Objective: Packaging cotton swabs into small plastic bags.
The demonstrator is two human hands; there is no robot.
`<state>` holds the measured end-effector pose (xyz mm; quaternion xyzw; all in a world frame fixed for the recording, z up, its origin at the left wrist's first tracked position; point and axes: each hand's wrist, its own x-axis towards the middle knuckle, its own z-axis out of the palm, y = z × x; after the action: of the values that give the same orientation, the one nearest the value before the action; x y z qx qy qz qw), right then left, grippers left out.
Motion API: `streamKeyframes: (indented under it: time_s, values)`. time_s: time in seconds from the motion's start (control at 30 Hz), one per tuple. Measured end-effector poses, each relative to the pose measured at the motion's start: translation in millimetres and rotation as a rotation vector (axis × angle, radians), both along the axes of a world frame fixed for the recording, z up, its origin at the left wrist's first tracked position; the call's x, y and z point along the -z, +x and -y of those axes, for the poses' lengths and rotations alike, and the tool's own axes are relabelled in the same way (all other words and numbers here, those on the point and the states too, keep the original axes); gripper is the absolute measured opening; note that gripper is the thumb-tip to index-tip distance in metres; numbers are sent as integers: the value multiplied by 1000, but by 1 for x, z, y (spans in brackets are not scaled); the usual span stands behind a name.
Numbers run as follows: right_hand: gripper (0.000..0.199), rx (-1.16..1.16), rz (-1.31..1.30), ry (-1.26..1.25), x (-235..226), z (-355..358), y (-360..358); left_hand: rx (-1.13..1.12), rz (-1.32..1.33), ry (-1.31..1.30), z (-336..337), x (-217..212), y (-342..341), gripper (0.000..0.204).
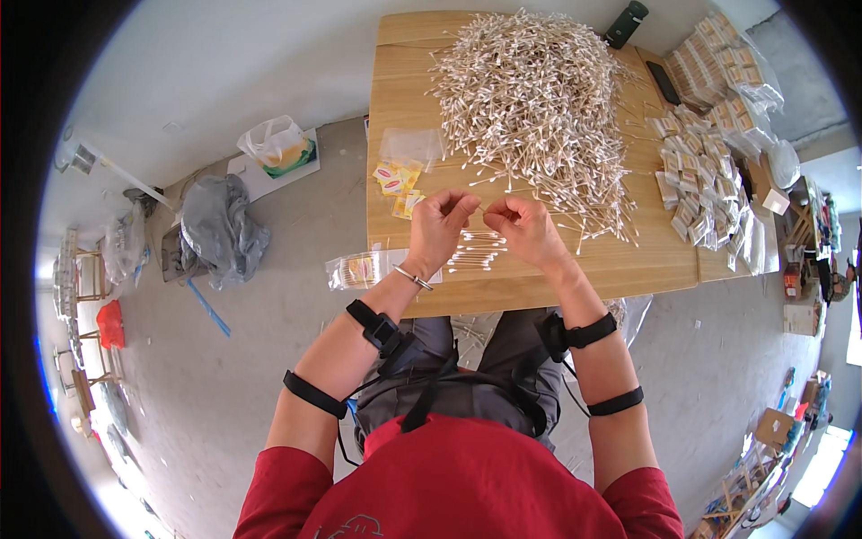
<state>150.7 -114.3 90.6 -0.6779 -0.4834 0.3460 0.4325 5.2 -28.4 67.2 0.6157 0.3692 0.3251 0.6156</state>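
Over the near edge of a wooden table, my left hand (439, 230) and my right hand (528, 235) face each other, fingertips pinched and slightly apart. A thin stick, seemingly a cotton swab (480, 208), shows between them, mostly hidden by the fingers. Just below, a row of loose cotton swabs (476, 251) lies side by side on the tabletop. Beyond my hands rises a large heap of cotton swabs (539, 94). Yellow printed cards (396, 180) and a clear plastic bag (409, 145) lie near my left hand. Beside that wrist rests a filled clear packet (359, 270).
Many small packed bags of swabs (700, 184) are piled at the table's right, with stacked packs (723, 67) behind. A dark bottle (626, 24) and a black phone-like slab (664, 83) stand near the far edge. A grey plastic bag (220, 225) sits on the floor leftward.
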Motion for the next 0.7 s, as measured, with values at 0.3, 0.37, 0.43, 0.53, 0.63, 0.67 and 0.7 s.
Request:
streamKeyframes:
  time_s: [0.3,0.37,0.43,0.53,0.63,0.67,0.7]
  values:
    - [17,-188,-326,-56,-7,0,8,125,86,-19,-2,-6,-3,19]
    - [17,-185,-321,-69,5,0,13,170,135,-58,-3,-1,-3,18]
    - [18,-184,-318,-82,17,-4,14,145,99,-38,-3,5,-5,18]
    - [15,1,34,-230,43,-8,12,59,-261,166,0,17,-15,29]
    - [11,34,600,-57,76,-9,8,132,-397,588,11,50,-31,45]
    - [11,26,608,-37,80,-9,3,132,-401,588,16,56,-35,45]
    - [13,18,618,-16,84,-8,0,210,-453,610,21,60,-37,55]
